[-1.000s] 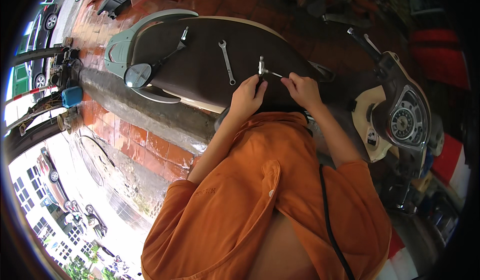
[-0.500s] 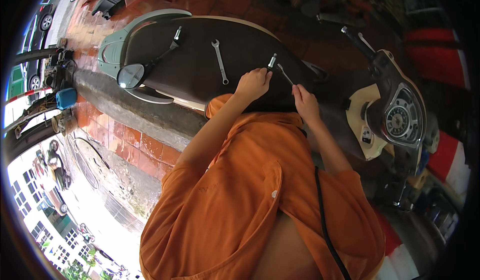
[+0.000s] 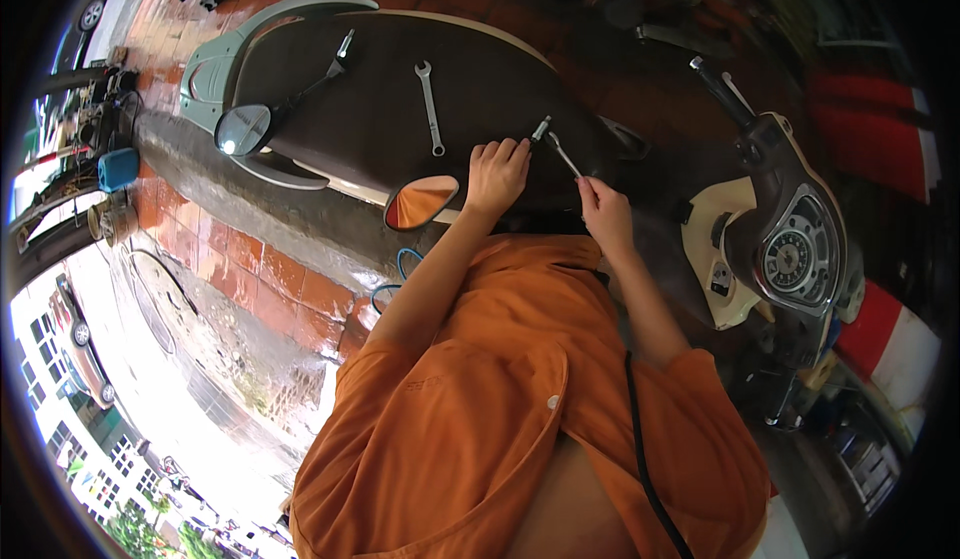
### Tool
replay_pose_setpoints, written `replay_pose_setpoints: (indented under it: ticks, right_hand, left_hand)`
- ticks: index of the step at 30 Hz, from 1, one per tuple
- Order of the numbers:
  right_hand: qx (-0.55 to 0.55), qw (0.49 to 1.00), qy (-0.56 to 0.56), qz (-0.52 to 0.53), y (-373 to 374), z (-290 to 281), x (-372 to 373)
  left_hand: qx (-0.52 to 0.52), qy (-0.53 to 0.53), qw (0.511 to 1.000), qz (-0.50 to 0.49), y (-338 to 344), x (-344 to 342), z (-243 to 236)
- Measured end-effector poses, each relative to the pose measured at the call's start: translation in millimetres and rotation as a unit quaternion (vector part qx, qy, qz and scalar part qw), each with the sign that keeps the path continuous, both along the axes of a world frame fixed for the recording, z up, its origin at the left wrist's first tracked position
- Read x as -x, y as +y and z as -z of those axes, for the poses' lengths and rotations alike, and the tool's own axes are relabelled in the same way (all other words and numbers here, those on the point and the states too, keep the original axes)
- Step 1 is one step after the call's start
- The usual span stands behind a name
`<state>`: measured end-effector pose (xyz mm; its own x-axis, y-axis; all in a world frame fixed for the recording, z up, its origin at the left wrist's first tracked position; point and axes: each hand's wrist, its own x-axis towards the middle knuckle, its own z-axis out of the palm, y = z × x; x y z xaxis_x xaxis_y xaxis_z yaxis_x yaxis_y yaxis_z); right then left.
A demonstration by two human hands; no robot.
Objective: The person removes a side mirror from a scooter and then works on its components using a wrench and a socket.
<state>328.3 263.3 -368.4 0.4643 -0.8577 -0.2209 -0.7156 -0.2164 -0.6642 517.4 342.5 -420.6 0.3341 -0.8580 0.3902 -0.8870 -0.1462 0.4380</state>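
Over the scooter seat [image 3: 345, 109], left hand [image 3: 497, 171] grips a mirror stem [image 3: 540, 129], right hand [image 3: 606, 209] a wrench [image 3: 564, 155] beside the stem's tip.

the left hand [image 3: 498, 177] is covering the lower part of the bright-tipped rod [image 3: 541, 129], and here the slim metal tool [image 3: 566, 157] loses its end inside the right hand [image 3: 606, 214]! do tool and rod touch? too small to tell. the dial [image 3: 790, 257] has markings too fine to read, while the orange shirt [image 3: 450, 439] and black cable [image 3: 638, 429] run off the lower edge.
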Motion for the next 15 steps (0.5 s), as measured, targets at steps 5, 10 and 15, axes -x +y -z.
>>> replay_pose_setpoints:
  ticks: [5,10,15]
  right_hand:
    - [0.035,0.995,-0.032,-0.088,-16.5,-1.1,7.4]
    - [0.096,0.988,-0.024,-0.122,-30.4,-1.6,0.3]
    - [0.01,0.989,-0.069,-0.133,-41.1,-25.5,-5.4]
  left_hand:
    - [0.001,-0.014,1.0,-0.025,-8.3,4.3,-5.0]
    - [0.028,-0.028,0.999,-0.014,-11.9,-1.5,-13.9]
    - [0.003,-0.003,1.0,0.012,-12.6,-11.5,-7.9]
